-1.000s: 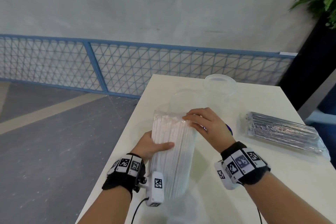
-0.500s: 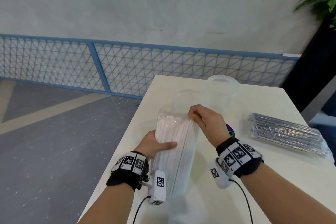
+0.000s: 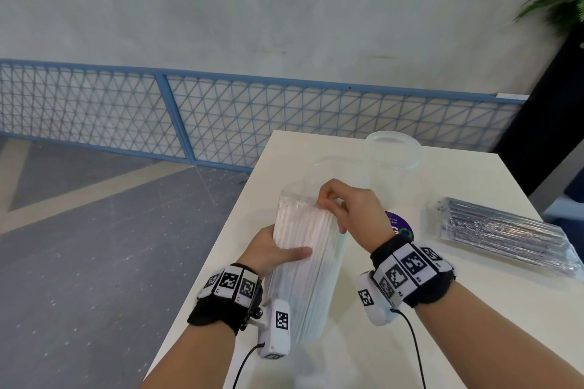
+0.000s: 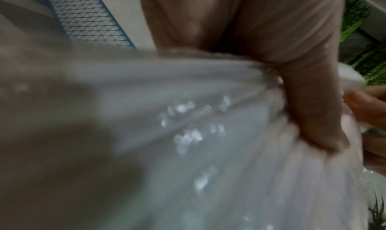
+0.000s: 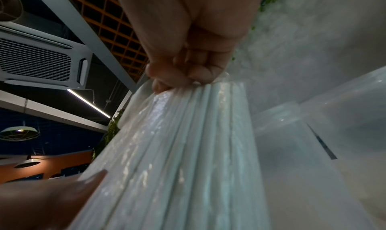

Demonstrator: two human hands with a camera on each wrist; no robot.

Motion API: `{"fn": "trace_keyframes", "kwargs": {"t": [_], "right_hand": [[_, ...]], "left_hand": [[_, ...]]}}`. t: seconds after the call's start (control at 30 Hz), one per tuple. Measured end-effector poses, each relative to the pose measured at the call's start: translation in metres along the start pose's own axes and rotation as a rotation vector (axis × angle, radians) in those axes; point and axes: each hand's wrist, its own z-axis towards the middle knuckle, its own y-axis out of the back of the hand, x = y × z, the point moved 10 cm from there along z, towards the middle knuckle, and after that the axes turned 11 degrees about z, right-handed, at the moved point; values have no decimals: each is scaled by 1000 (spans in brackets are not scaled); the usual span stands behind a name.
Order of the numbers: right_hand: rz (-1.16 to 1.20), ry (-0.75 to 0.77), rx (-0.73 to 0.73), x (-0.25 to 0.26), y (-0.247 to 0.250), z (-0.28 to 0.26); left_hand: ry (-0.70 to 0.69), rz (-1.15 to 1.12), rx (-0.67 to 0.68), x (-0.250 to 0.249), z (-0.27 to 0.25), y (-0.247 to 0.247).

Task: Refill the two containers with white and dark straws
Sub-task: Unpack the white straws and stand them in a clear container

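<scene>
A clear plastic pack of white straws stands tilted on its end on the white table. My left hand grips the pack around its middle, thumb across the front. My right hand pinches the plastic wrap at the pack's top edge; the right wrist view shows the fingertips bunched on the film above the white straws. Two clear containers stand just behind the pack, the nearer one partly hidden. A wrapped pack of dark straws lies flat at the right.
A round purple sticker lies on the table beside my right wrist. The table's left edge drops to a grey floor. A blue mesh fence runs behind, and a plant stands at the far right.
My right hand has lifted and curled tighter onto the wrap at the pack's top. The pack now stands a little more upright. My left hand keeps its grip.
</scene>
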Motion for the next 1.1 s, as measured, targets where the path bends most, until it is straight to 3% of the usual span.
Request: {"fn": "trace_keyframes", "kwargs": {"t": [0.3,0.5,0.67,0.73,0.8,0.87,1.0,1.1], "right_hand": [[109,-151,-14,-2,3,10],[364,-286,-116,-10,17,17],[543,-297,-167,-3,21,30],[461,-210,-208,7,30,33],[293,-19,-230,30,39,30],[76,112,-147,47,31,25],[-328,-52,136,23,-3,23],[-254,-84,167,24,-4,24]], "left_hand": [[-33,28,20,-5,-1,-3],[-37,81,43,-6,-2,-3],[-64,82,31,-10,-1,1],[-75,85,18,-11,-2,3],[-81,75,-2,-11,-3,6],[-93,63,-37,-13,-6,10],[-111,74,-119,-18,-7,19],[-134,110,-159,-21,-7,22]]}}
